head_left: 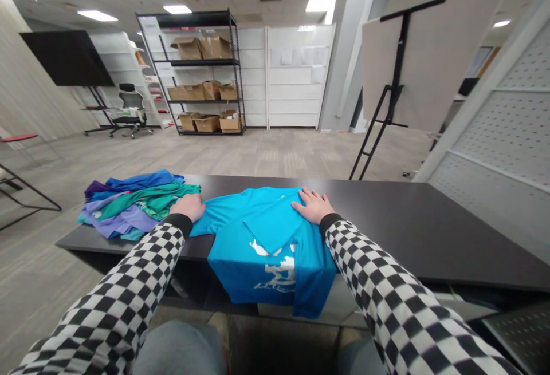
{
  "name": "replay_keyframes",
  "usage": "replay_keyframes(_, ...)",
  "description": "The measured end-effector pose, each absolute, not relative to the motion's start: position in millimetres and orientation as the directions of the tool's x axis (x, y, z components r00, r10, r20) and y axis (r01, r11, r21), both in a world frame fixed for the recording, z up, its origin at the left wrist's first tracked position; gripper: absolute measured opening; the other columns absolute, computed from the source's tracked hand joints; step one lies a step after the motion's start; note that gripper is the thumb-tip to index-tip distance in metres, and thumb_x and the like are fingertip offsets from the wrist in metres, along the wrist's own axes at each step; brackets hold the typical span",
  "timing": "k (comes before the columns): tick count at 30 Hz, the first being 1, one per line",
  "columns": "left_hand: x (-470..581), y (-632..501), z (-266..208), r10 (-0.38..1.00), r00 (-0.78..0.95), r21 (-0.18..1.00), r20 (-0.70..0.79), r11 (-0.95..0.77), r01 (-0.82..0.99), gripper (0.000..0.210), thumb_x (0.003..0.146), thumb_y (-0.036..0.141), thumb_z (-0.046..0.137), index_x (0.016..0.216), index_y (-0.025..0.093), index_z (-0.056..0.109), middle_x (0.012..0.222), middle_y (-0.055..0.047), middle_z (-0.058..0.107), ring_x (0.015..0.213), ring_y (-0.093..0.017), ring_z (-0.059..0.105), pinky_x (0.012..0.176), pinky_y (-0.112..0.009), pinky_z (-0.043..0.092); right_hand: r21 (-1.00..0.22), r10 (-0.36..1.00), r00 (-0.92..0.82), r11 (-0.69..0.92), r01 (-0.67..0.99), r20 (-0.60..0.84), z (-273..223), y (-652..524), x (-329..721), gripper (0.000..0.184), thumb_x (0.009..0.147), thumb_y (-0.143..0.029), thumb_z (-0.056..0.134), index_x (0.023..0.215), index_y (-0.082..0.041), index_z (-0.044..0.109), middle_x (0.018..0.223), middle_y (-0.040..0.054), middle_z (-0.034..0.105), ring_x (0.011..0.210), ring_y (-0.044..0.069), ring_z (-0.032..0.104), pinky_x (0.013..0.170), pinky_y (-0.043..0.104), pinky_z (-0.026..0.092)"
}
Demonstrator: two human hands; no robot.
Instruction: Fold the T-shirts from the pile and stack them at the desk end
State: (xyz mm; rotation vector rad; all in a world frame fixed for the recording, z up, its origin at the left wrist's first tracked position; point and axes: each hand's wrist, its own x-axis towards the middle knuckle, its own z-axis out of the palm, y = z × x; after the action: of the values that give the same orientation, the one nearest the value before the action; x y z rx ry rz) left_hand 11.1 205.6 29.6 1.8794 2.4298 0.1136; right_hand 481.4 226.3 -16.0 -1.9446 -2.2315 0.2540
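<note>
A bright blue T-shirt with a white print lies across the dark table, its lower part hanging over the near edge. One sleeve is folded in over the body of the shirt. At the shirt's left sleeve end, my left hand is closed, its fingers curled at the cloth and partly hidden. My right hand rests flat on the shirt's upper right side with the fingers spread. Just beyond my left hand is a loose heap of clothes in purple, green and blue.
The dark table stretches to the right. A white perforated panel stands beyond its right end, and a board on a black stand is behind it. Farther back are a shelf rack with cardboard boxes and an office chair.
</note>
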Motion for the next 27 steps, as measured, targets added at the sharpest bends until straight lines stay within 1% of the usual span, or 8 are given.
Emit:
replay_keyframes(4, -0.7, 207.5, 49.7, 0.975, -0.219, 0.191, 0.043, 0.207, 0.96, 0.021, 0.087, 0.04, 0.067, 0.092, 0.019, 0.07, 0.105, -0.017, 0.079, 0.105, -0.037, 0.075, 0.09, -0.041, 0.056, -0.257, 0.991, -0.135, 0.134, 0.957, 0.017, -13.5, 224.2, 479.8, 0.09, 0.107, -0.081, 0.034, 0.181, -0.029, 0.035, 0.191, 0.0077, 0.023, 0.175, 0.04, 0.022, 0.139, 0.071, 0.011)
replay_keyframes(7, -7.7, 199.9, 66.6, 0.972, -0.23, 0.503, 0.038, 0.18, 0.845, 0.019, 0.084, 0.04, 0.069, 0.082, 0.021, 0.064, 0.07, -0.004, 0.065, 0.075, -0.026, 0.069, 0.066, -0.03, 0.051, -0.268, 0.99, -0.14, 0.142, 0.953, 0.026, -13.5, 223.3, 479.0, 0.09, 0.108, -0.08, 0.035, 0.181, -0.028, 0.037, 0.19, 0.0091, 0.025, 0.174, 0.04, 0.023, 0.138, 0.07, 0.012)
replay_keyframes(9, -7.7, 189.6, 78.0, 0.974, -0.222, 0.76, -0.044, 0.177, 0.625, 0.023, 0.08, 0.039, 0.076, 0.089, 0.021, 0.065, 0.066, 0.001, 0.059, 0.066, -0.021, 0.064, 0.057, -0.027, 0.05, -0.275, 0.989, -0.145, 0.149, 0.95, 0.035, -14.4, 223.1, 478.6, 0.09, 0.108, -0.08, 0.036, 0.18, -0.027, 0.038, 0.19, 0.0096, 0.025, 0.174, 0.041, 0.024, 0.139, 0.07, 0.012)
replay_keyframes(11, -1.2, 178.2, 91.1, 0.978, -0.146, 0.908, -0.148, 0.193, 0.371, 0.036, 0.076, 0.037, 0.086, 0.103, 0.02, 0.07, 0.073, 0.002, 0.065, 0.065, -0.019, 0.065, 0.057, -0.027, 0.055, -0.279, 0.988, -0.147, 0.154, 0.948, 0.046, -15.5, 223.2, 478.2, 0.09, 0.107, -0.08, 0.037, 0.18, -0.027, 0.038, 0.19, 0.0095, 0.025, 0.174, 0.041, 0.024, 0.138, 0.071, 0.011)
replay_keyframes(16, 48.9, 166.6, 131.9, 0.979, -0.011, 0.969, -0.202, 0.201, 0.141, 0.057, 0.071, 0.029, 0.093, 0.124, 0.019, 0.075, 0.09, -0.007, 0.079, 0.073, -0.022, 0.074, 0.067, -0.036, 0.067, -0.276, 0.987, -0.146, 0.157, 0.948, 0.059, -15.5, 222.7, 477.1, 0.087, 0.108, -0.079, 0.037, 0.179, -0.028, 0.04, 0.19, 0.0092, 0.026, 0.173, 0.041, 0.025, 0.138, 0.072, 0.011)
replay_keyframes(18, 83.5, 169.5, 145.7, 0.984, 0.057, 0.969, -0.169, 0.155, 0.193, 0.056, 0.073, 0.029, 0.091, 0.125, 0.018, 0.077, 0.091, -0.008, 0.08, 0.075, -0.025, 0.076, 0.068, -0.038, 0.067, -0.274, 0.988, -0.148, 0.156, 0.949, 0.051, -13.7, 221.9, 476.7, 0.087, 0.108, -0.08, 0.037, 0.179, -0.029, 0.04, 0.19, 0.0091, 0.026, 0.173, 0.041, 0.025, 0.138, 0.071, 0.011)
replay_keyframes(23, 201.4, 173.8, 150.7, 0.968, 0.236, 0.864, -0.081, -0.05, 0.502, 0.031, 0.083, 0.029, 0.085, 0.112, 0.017, 0.082, 0.073, -0.002, 0.072, 0.062, -0.018, 0.068, 0.055, -0.026, 0.051, -0.277, 0.989, -0.147, 0.15, 0.949, 0.029, -7.5, 218.5, 477.1, 0.087, 0.109, -0.079, 0.036, 0.18, -0.029, 0.039, 0.19, 0.0095, 0.025, 0.174, 0.041, 0.024, 0.138, 0.072, 0.011)
replay_keyframes(27, 274.5, 171.5, 126.7, 0.869, 0.449, 0.921, -0.205, 0.016, 0.39, 0.051, 0.09, 0.04, 0.086, 0.134, 0.018, 0.071, 0.087, -0.006, 0.078, 0.064, -0.018, 0.073, 0.056, -0.025, 0.053, -0.254, 0.984, -0.176, 0.171, 0.952, 0.001, -5.6, 217.3, 479.0, 0.083, 0.11, -0.072, 0.043, 0.182, -0.031, 0.034, 0.191, 0.0082, 0.022, 0.174, 0.042, 0.022, 0.138, 0.073, 0.013)
